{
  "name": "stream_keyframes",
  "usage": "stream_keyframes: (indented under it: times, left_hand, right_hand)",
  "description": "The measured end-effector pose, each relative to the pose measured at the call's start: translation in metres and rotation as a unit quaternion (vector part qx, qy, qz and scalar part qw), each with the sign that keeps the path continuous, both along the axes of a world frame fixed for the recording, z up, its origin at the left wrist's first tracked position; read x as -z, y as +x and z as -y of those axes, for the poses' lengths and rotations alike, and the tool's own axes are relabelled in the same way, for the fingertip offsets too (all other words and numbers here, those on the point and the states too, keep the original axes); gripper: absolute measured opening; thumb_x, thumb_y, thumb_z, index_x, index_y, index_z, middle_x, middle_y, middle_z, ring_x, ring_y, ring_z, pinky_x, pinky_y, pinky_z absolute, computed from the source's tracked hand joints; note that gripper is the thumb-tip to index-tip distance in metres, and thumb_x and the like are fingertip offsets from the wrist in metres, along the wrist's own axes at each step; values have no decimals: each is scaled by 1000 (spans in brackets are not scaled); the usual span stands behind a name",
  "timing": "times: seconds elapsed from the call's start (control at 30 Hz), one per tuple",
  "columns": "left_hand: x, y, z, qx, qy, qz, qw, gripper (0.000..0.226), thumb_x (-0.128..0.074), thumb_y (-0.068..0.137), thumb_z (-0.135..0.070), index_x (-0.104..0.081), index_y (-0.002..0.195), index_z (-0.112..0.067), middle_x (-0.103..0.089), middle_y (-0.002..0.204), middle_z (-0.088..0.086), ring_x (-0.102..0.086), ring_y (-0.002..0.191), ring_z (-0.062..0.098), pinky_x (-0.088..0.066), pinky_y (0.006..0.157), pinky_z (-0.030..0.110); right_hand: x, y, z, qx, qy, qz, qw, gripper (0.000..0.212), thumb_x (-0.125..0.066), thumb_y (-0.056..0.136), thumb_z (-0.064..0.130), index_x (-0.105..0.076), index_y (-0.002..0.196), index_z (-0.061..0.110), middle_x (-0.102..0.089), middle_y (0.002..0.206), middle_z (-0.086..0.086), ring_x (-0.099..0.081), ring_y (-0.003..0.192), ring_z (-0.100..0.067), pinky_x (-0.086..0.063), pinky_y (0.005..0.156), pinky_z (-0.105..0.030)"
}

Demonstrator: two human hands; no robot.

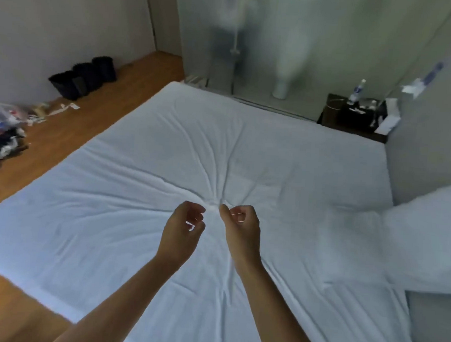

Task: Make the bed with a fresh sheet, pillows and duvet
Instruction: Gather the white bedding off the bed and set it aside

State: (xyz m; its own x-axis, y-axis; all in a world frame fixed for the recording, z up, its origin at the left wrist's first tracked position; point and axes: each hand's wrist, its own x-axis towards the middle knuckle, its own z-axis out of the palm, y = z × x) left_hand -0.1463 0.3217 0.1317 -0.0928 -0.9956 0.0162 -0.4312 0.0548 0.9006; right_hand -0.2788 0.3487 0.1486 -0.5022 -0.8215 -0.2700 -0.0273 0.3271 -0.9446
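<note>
Fitted sheet on the bed, creases radiating from centre. Left hand and right hand both curled, apparently pinching a small tuft there. Pillow at right edge; no duvet visible.

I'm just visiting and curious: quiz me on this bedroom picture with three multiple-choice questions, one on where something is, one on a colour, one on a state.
1. Where do the black bins stand?
A. on the bed
B. on the floor by the far wall
C. on the nightstand

2. What colour is the sheet?
A. white
B. red
C. black

3. What are the hands doing?
A. lying flat on the floor
B. holding a bottle
C. pinching the sheet at its middle

Answers:
1 B, they sit on the wooden floor against the wall.
2 A, the cloth is white all over.
3 C, the left hand and right hand meet where creases radiate from a gathered point.
</note>
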Motion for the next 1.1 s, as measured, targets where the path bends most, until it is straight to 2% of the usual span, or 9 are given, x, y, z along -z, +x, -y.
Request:
stream_keyframes:
  times: [0.23, 0.43, 0.53, 0.63, 0.7, 0.8, 0.9, 1.03, 1.1]
  left_hand:
    - [89, -178, 1, 148, 79, 20, 986, 32, -61, 84, 5, -62, 89, -27, -67, 88, -4, -62, 79, 5, -48, 71, 25]
    - [180, -308, 13, 239, 96, 27, 966, 32, -62, 83, 5, -63, 89, -26, -67, 84, -4, -62, 77, 6, -51, 70, 27]
    - [226, -353, 18, 269, 100, 31, 957, 30, -62, 83, 4, -63, 91, -25, -67, 85, -6, -62, 79, 6, -51, 70, 26]
    - [261, -385, 23, 287, 109, 45, 951, 30, -61, 83, 3, -62, 93, -26, -66, 86, -7, -61, 78, 3, -47, 69, 21]
    - [278, -399, 24, 294, 113, 55, 948, 29, -61, 84, 0, -62, 95, -27, -65, 87, -8, -60, 78, 1, -46, 70, 20]
    - [293, -408, 24, 293, 116, 58, 947, 28, -61, 85, 0, -62, 95, -26, -66, 89, -9, -60, 79, 1, -48, 71, 21]
    - [299, -408, 24, 286, 124, 65, 948, 27, -60, 85, -1, -62, 94, -26, -66, 89, -9, -60, 79, 2, -49, 72, 23]
    - [300, -407, 28, 285, 126, 76, 947, 27, -61, 86, -1, -62, 94, -27, -66, 89, -8, -61, 79, 3, -49, 73, 25]
    - [298, -408, 31, 291, 126, 79, 945, 27, -60, 86, -2, -62, 95, -27, -66, 89, -8, -60, 79, 2, -50, 74, 26]
  right_hand:
    - [75, -207, -47, 157, 82, -80, 981, 29, -70, 88, 39, -57, 100, 15, -63, 86, 4, -62, 81, -15, -49, 74, -30]
    - [175, -374, -79, 264, 175, -152, 936, 34, -68, 90, 41, -54, 105, 14, -64, 83, 2, -64, 86, -20, -47, 78, -34]
    - [243, -436, -92, 285, 242, -154, 914, 60, -69, 87, 52, -50, 124, 8, -64, 109, -7, -63, 105, -25, -48, 83, -35]
    - [295, -485, -98, 356, 310, -107, 875, 111, -73, 75, 67, -27, 147, -4, -46, 141, -20, -49, 129, -36, -45, 102, -48]
    - [310, -510, -97, 409, 303, -48, 860, 126, -76, 68, 70, -15, 150, -4, -36, 148, -22, -42, 135, -37, -41, 108, -50]
    - [324, -542, -90, 451, 175, 55, 874, 124, -83, 71, 54, -12, 154, -3, -31, 156, -15, -36, 143, -29, -30, 115, -37]
    - [334, -558, -76, 510, 98, 82, 851, 113, -87, 71, 44, -22, 152, -1, -41, 152, -13, -43, 139, -27, -33, 113, -30]
    - [341, -568, -63, 566, 138, 95, 807, 118, -87, 72, 46, -14, 153, 0, -38, 150, -16, -43, 136, -34, -38, 111, -42]
    - [340, -577, -66, 551, 165, 101, 812, 94, -81, 78, 45, -34, 146, -1, -50, 143, -18, -52, 129, -36, -45, 101, -43]
